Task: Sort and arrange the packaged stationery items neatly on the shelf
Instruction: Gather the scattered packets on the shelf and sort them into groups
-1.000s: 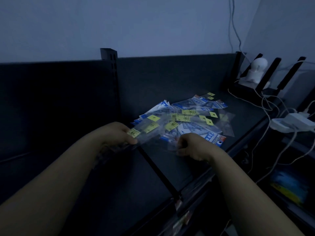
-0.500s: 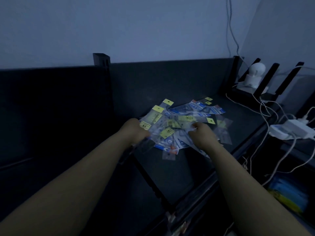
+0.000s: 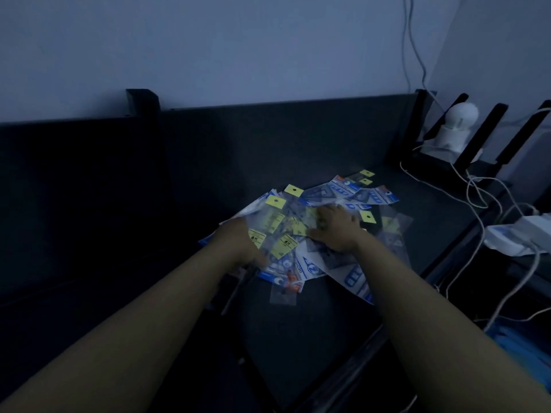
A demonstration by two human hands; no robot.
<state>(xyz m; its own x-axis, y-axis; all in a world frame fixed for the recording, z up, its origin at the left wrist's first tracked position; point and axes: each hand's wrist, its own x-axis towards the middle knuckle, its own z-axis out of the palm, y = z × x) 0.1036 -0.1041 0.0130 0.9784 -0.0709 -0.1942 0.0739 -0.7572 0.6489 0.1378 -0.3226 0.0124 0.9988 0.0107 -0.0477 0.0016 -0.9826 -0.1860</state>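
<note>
The scene is dimly lit, and the print on the packets cannot be read. Both forearms are cut off by the lower edge of the view, and the front lip of the dark grey metal shelf point(image 3: 298, 347) is lost in shadow. A blue object point(image 3: 524, 347) below the shelf's right end is too dark to be identified. The task's things, a loose pile of flat stationery packets in blue-and-white and clear plastic point(image 3: 310, 263), lie mid-shelf and spread towards its back right corner. How many are stacked cannot be made out.

The left hand point(image 3: 235, 244) is seen at the pile's left edge. Its fingers are covered by a bundle of clear packets with yellow header cards point(image 3: 278, 231), which is gripped and fanned out over the pile. The right hand point(image 3: 338, 231) is laid palm down on top of the pile, with fingers stretched forward and pressed on the packets; its fingertips are blurred.

Compared with half a second ago, both hands have been pushed further back into the pile. The bundle, then held at the pile's left edge, is now spread across it.

Past the shelf's right end, white cables point(image 3: 474, 198) and a white power adapter point(image 3: 524, 231) are seen. Beyond the back right corner, a round white camera point(image 3: 456, 123) stands between black upright antennas point(image 3: 483, 135).
</note>
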